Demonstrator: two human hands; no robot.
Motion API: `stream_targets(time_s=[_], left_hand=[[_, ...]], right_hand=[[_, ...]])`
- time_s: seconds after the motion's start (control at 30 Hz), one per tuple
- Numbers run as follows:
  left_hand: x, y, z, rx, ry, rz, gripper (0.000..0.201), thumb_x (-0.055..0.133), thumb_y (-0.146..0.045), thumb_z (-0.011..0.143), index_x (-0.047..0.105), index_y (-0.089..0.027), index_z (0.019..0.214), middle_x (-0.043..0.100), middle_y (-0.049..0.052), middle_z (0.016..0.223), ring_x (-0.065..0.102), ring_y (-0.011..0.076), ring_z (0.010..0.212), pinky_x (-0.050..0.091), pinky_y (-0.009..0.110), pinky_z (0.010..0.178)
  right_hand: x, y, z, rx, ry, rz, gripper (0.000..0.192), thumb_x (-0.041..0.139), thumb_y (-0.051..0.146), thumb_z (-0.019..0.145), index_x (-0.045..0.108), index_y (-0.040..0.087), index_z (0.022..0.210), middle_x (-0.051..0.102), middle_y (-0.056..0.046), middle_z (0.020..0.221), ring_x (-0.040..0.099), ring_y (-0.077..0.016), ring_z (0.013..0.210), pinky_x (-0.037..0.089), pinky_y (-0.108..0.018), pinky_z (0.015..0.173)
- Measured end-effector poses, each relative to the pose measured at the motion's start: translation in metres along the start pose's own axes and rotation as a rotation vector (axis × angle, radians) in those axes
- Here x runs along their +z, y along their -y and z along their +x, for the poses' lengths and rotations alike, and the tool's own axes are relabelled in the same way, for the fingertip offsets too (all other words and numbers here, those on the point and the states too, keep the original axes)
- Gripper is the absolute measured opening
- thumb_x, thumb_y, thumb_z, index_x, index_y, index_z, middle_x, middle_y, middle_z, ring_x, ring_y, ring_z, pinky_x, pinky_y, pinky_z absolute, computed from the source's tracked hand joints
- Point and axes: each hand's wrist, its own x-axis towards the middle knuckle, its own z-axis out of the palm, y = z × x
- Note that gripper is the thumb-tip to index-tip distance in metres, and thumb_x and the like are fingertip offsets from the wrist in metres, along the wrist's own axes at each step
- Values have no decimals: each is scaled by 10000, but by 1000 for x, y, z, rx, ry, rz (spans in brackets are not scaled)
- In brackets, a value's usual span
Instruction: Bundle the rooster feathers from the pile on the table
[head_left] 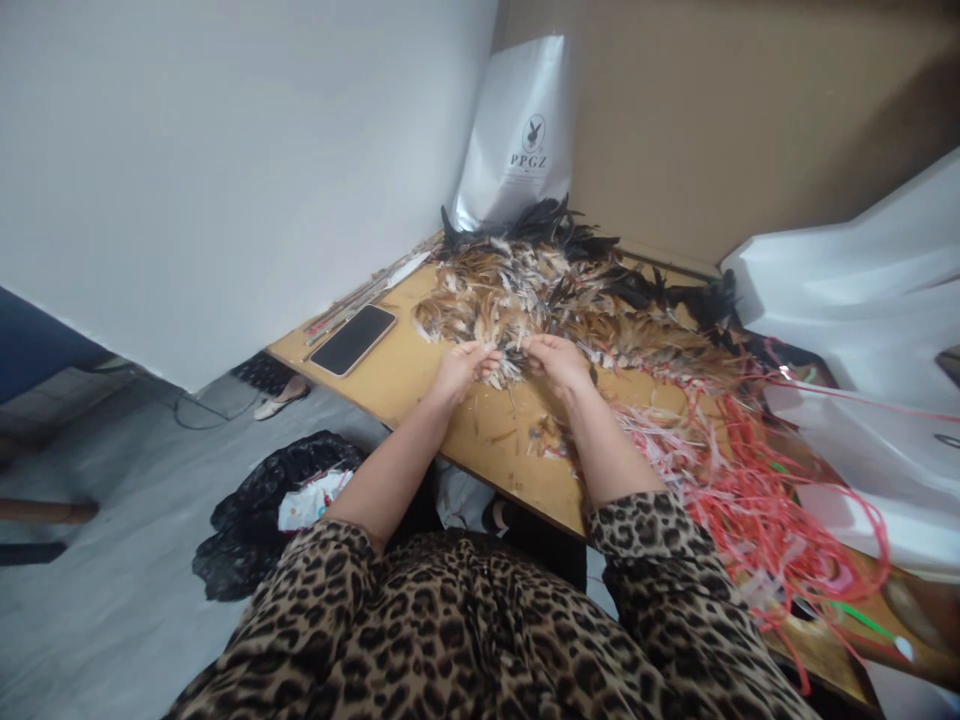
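A large pile of brown, white and black feathers (517, 280) covers the back of the wooden table (405, 385). At its near edge, my left hand (466, 368) is closed in a pinch on feathers. A short way to the right, my right hand (556, 360) also pinches feathers between thumb and fingers. A small tuft of pale and dark feathers (506, 368) shows between the two hands. The picture is too blurred to tell single quills at the fingertips.
A phone (352, 340) lies on the left of the table. Red and pink strings (757, 500) are heaped at the right. A white bag (517, 130) stands behind the feathers; more white bags (847, 300) are at the right. A black plastic bag (251, 510) sits on the floor.
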Motion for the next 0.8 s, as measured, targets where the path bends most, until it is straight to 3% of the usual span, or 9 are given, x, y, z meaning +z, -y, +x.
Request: stream_targets(time_s=[0.13,0.33,0.5,0.8], left_hand=[[1,1,-1,-36,58,-20,221,693,-298,691,641,-102,778,695,79,784,606,58,569,408,139,480],[4,-1,-3,-89,63,-42,196,674,-257,714,642,-88,806,691,68,756,608,56,559,403,126,474],[5,-1,-4,-87,80,-67,165,666,-233,723,639,-81,779,670,38,685,592,42,534,406,126,483],[3,0,-3,-69,88,-27,192,685,-252,701,603,-79,685,611,7,578,524,25,471,400,143,486]], right_hand=[[16,-7,-3,-21,-33,77,276,700,366,532,582,155,664,411,78,422,273,-40,377,171,-199,395],[29,-21,-3,-212,-116,-39,213,648,332,603,630,143,699,563,35,557,433,-65,480,344,-206,502],[28,-26,-1,-317,-147,-156,181,610,316,642,641,143,688,610,6,624,499,-96,552,402,-233,586],[24,-23,-2,-292,-106,-222,199,644,332,630,652,147,703,616,-6,628,497,-100,552,406,-243,579]])
